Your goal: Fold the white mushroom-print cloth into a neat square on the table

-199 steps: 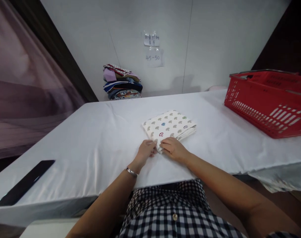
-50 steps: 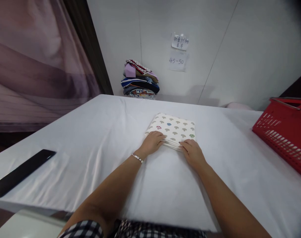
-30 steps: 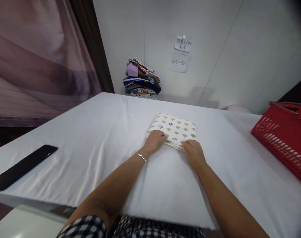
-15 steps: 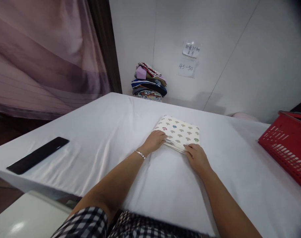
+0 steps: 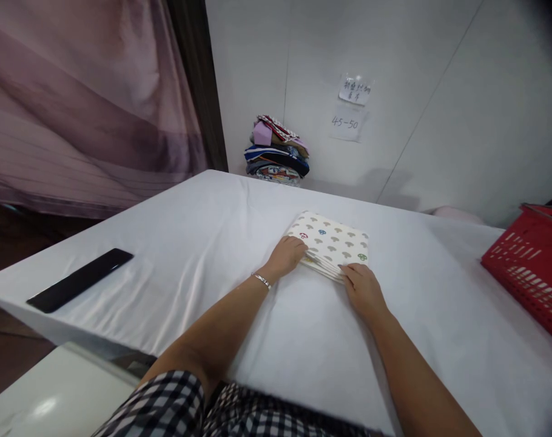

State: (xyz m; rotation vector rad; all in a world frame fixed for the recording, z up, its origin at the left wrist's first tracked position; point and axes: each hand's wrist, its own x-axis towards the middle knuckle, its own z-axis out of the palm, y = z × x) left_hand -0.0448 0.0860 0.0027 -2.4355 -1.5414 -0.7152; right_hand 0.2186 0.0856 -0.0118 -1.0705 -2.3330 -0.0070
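Currently the folded cloth (image 5: 333, 244) lies mid-table (image 5: 203, 243), toward the far edge. Left hand (image 5: 287, 255) and right hand (image 5: 362, 289) rest flat, fingers extended, on its near edge. Press evenly; keep layers aligned.

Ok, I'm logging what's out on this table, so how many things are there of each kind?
Folded mushroom-print cloth: 1
Stack of folded clothes: 1
Red basket: 1
Flat black bar: 1
Total: 4, on the white table
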